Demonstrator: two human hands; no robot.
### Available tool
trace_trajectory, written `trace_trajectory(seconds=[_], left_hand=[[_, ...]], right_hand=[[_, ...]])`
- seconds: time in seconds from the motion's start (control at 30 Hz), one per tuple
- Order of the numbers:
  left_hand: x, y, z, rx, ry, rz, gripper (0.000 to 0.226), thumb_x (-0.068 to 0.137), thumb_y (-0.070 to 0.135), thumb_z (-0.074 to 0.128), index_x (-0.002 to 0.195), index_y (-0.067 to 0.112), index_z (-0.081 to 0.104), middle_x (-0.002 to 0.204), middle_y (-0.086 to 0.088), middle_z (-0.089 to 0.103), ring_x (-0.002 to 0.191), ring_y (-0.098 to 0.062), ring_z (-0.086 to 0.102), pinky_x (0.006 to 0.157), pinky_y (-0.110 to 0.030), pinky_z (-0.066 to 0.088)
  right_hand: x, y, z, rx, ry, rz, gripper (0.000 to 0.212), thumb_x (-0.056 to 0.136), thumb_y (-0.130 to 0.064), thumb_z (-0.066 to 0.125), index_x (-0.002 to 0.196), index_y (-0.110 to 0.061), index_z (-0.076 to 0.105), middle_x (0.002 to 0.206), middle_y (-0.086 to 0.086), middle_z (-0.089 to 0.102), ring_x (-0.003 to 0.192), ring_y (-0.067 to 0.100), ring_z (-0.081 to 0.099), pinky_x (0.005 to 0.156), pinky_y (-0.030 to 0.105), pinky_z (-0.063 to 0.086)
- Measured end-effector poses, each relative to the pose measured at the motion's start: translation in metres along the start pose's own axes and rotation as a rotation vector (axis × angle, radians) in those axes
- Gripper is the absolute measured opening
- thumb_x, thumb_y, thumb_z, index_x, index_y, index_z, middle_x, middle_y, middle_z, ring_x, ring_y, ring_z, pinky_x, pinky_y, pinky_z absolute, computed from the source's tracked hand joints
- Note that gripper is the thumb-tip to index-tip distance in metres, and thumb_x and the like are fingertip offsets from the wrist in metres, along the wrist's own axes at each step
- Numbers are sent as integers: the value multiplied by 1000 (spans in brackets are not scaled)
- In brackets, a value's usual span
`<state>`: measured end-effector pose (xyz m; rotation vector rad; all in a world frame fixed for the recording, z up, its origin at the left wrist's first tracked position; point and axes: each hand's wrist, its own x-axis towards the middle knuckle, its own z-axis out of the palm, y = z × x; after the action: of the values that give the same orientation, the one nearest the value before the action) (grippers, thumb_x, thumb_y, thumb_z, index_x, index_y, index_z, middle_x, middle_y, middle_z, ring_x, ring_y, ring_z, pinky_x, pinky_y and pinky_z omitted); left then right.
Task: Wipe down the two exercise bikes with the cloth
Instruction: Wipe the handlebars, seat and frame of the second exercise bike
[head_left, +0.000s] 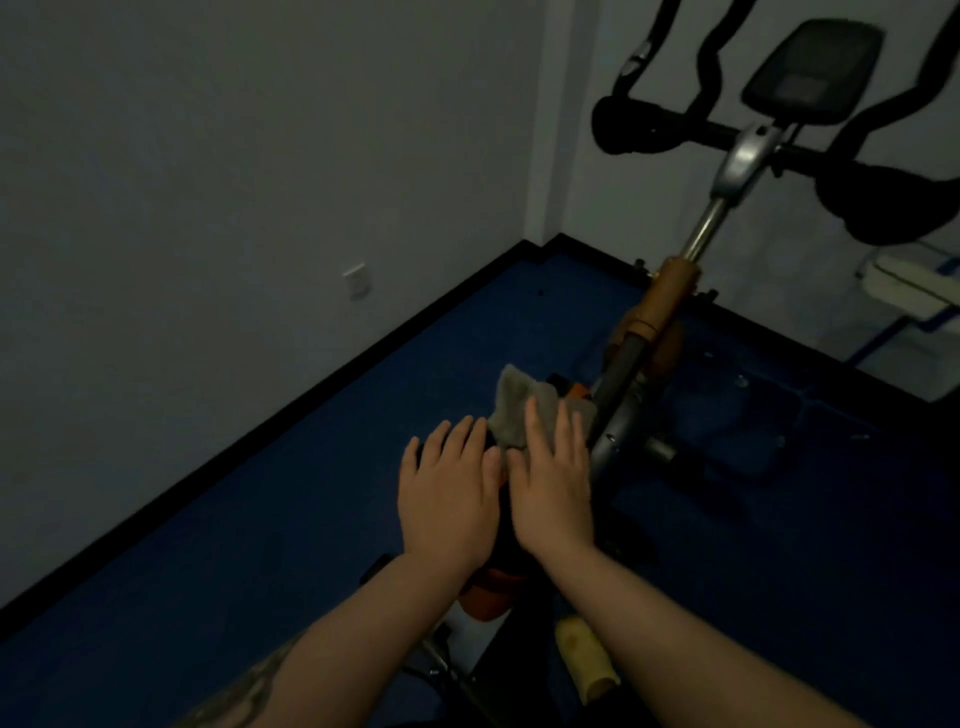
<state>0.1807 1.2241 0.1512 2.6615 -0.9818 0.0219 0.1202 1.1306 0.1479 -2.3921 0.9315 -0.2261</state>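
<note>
An exercise bike (670, 312) with an orange and grey frame, black handlebars and a dark console stands in front of me in a dim room. Both my hands lie flat on its black saddle, which they mostly hide. My right hand (550, 483) presses a grey cloth (514, 410) onto the saddle's front with straight fingers. My left hand (447, 493) rests beside it, fingers spread and straight, touching the cloth's edge. Only one bike is in view.
A white wall with a socket (357, 279) runs along the left, meeting the blue floor (260, 519) at a black skirting. A white and blue piece of equipment (909, 291) stands at the right. A yellowish object (584, 654) lies low by the bike.
</note>
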Motion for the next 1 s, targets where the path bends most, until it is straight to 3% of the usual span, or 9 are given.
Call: trace_trajectory(seconds=[0.1, 0.23, 0.37, 0.43, 0.57, 0.67, 0.77, 0.9, 1.0], left_hand=[[-2, -11, -4, -78, -13, 83, 75, 92, 51, -7, 148, 23, 36, 153, 6, 34, 144, -12, 24, 120, -32, 13], [-5, -15, -3, -104, 48, 80, 71, 98, 48, 0, 141, 19, 47, 147, 3, 45, 140, -15, 35, 118, -35, 21], [-5, -15, 0, -73, 55, 109, 65, 99, 41, 7, 139, 16, 51, 143, 0, 50, 137, -18, 40, 116, -39, 25], [-4, -16, 0, -104, 75, 106, 65, 99, 39, 6, 138, 15, 52, 142, -1, 51, 136, -19, 41, 116, -40, 25], [-4, -19, 1, -151, 72, 107, 68, 95, 36, 0, 142, 17, 45, 148, 3, 43, 140, -12, 33, 120, -34, 10], [-14, -29, 0, -317, 81, 91, 73, 95, 44, -4, 145, 18, 42, 151, 6, 37, 142, -6, 22, 119, -25, 0], [-24, -33, -1, -387, 115, 102, 75, 97, 51, -6, 145, 18, 41, 152, 5, 35, 144, -8, 19, 118, -23, -2], [-21, -32, -2, -477, 68, 84, 70, 96, 50, 1, 145, 19, 41, 152, 9, 34, 143, -3, 15, 119, -23, -3], [-21, -38, -3, -508, 9, 124, 72, 94, 53, 0, 147, 22, 35, 153, 12, 28, 142, 1, 10, 119, -24, -3]], right_hand=[[26, 6, 0, 48, 16, 87, 62, 103, -40, 30, 153, -32, -5, 160, 2, -17, 147, 19, -17, 120, 38, -2], [44, -21, -2, 151, 36, 374, 63, 103, -39, 29, 154, -29, -6, 160, 8, -17, 148, 27, -6, 118, 44, 7], [-16, -31, 3, 138, -39, 286, 67, 100, -50, 29, 153, -32, -8, 159, 5, -22, 148, 25, -3, 117, 42, 17], [-6, -22, 3, 183, -47, 296, 68, 101, -47, 32, 153, -34, -9, 160, 8, -19, 147, 29, 7, 114, 42, 24], [16, -24, 0, 224, 9, 423, 72, 101, -41, 34, 150, -35, -18, 161, 13, -4, 139, 37, 30, 105, 43, 40], [-34, -30, 2, 184, -21, 318, 69, 101, -47, 28, 150, -34, -18, 161, 11, -1, 141, 32, 27, 107, 42, 38], [-76, -30, 1, 201, -78, 252, 72, 100, -49, 29, 149, -34, -22, 160, 5, -14, 146, 26, 10, 113, 39, 27], [-20, -34, -2, 136, -43, 370, 78, 99, -52, 33, 151, -23, -17, 160, 17, -9, 147, 32, 4, 119, 44, 14], [-22, -45, 2, 81, 7, 386, 75, 100, -48, 32, 153, -19, -12, 159, 19, -11, 148, 32, 2, 120, 42, 14]])
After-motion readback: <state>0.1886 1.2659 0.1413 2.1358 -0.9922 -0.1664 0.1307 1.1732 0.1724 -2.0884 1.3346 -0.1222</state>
